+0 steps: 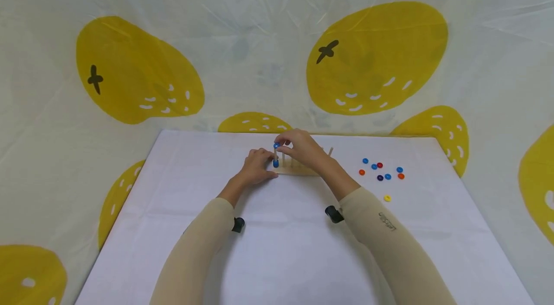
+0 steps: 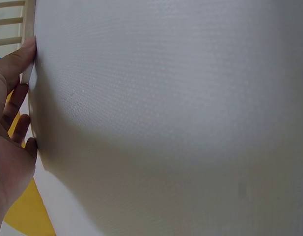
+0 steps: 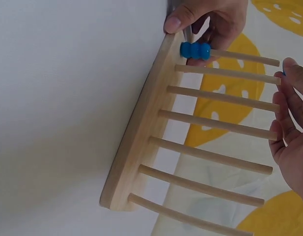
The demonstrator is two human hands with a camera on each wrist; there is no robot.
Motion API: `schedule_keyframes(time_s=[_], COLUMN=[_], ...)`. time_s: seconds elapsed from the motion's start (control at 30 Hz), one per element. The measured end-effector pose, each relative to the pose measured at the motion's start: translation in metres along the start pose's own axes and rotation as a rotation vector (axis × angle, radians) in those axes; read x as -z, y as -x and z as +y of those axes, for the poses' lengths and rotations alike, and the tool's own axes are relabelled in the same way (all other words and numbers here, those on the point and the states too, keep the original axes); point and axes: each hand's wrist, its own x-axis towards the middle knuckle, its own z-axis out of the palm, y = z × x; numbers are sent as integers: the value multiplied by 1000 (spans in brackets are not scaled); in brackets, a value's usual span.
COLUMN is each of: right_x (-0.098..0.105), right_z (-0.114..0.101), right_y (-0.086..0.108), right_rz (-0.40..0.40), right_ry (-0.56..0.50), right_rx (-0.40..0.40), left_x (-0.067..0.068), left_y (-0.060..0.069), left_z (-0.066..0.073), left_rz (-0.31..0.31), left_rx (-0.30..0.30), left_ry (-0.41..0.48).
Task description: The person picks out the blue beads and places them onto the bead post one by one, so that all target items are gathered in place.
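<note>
A wooden base with a row of upright pegs (image 3: 136, 142) is on the table. My left hand (image 1: 255, 168) grips its left end, thumb along the front edge and fingers behind, as the left wrist view also shows for the hand (image 2: 11, 162). Three blue beads (image 3: 195, 50) sit stacked at the bottom of the leftmost peg. At the top of that peg, my right hand (image 1: 303, 148) pinches another blue bead (image 1: 276, 145) between thumb and finger. The right wrist view shows the right hand (image 3: 296, 132) beside the peg tips, its bead mostly hidden.
Loose beads lie to the right of the base on the white table (image 1: 277, 257): several blue, an orange one (image 1: 361, 172), a red one (image 1: 379, 165), a dark one (image 1: 380, 177) and a yellow one (image 1: 387, 198) nearest the front. A patterned cloth hangs behind the table.
</note>
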Motion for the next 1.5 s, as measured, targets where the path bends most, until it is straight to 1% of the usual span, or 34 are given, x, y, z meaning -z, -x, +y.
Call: schedule_keyframes(time_s=[0.17,0.37,0.63,0.8,1.03,1.5], right_x=[-4,-4,-8,-9,-8,-1], right_z=[0,-3,1,1,0,2], right_y=[-4,-5,-6,-7,-6,-5], right_rz=[-30,-43,-39,-40,-44,-65], right_ry=[17,24,81,84,98,88], right_rx=[-7,-7,-25,-19,-1,-14], left_x=[1,2,2,1,2,6], left_y=[1,2,2,3,5,5], left_z=[0,0,1,-1,0,5], left_rz=[-6,-13,-3,-9,-5,-10], left_rx=[10,12,0,10,-20,-11], left_ry=[5,10,18,19,2,18])
